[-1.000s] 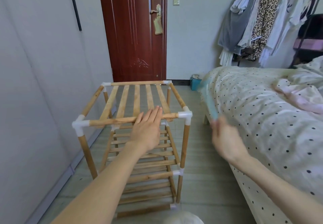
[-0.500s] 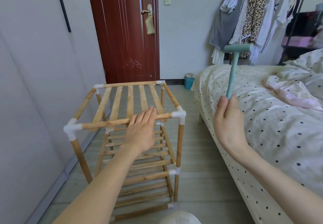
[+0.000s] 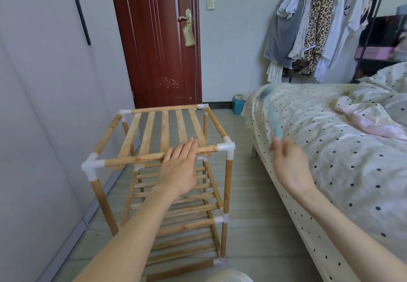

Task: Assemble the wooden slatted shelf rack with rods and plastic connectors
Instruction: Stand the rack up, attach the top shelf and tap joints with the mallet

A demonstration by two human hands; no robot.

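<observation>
The wooden slatted rack point(image 3: 154, 136) stands upright on the floor, three tiers joined by white plastic connectors point(image 3: 225, 148). My left hand point(image 3: 179, 167) lies flat with straight fingers on the top tier's front rod point(image 3: 136, 159). My right hand point(image 3: 290, 167) is to the right of the rack, beside the bed, gripping the handle of a teal mallet point(image 3: 273, 114). The mallet is motion-blurred and leans up and to the left over the bed's corner.
A bed point(image 3: 330, 149) with a dotted sheet fills the right side. A grey wall point(image 3: 44, 105) runs close along the rack's left. A dark red door point(image 3: 158, 39) is behind, clothes point(image 3: 308, 28) hang at the back right, and a small blue box point(image 3: 237, 105) sits by the bed.
The mallet stood raised upright half a second ago; it has now swung down and leftward, blurred. My left hand stays on the front rod.
</observation>
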